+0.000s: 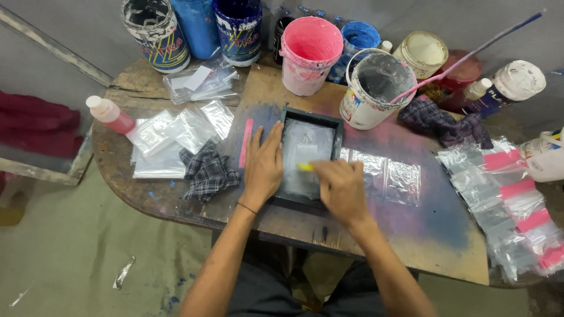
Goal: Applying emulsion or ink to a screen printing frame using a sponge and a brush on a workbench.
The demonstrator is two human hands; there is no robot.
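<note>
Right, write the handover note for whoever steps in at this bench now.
Left hand: flat on the left edge of the small dark screen frame, pinning it down.
Right hand: holding a yellow squeegee on the mesh.
Clear bag sticks out from under the frame on the right.
Done: printed bags with pink strips lie at far right.
Left: blank bags stacked at left.
Grey paint bucket stands behind the frame.
</note>
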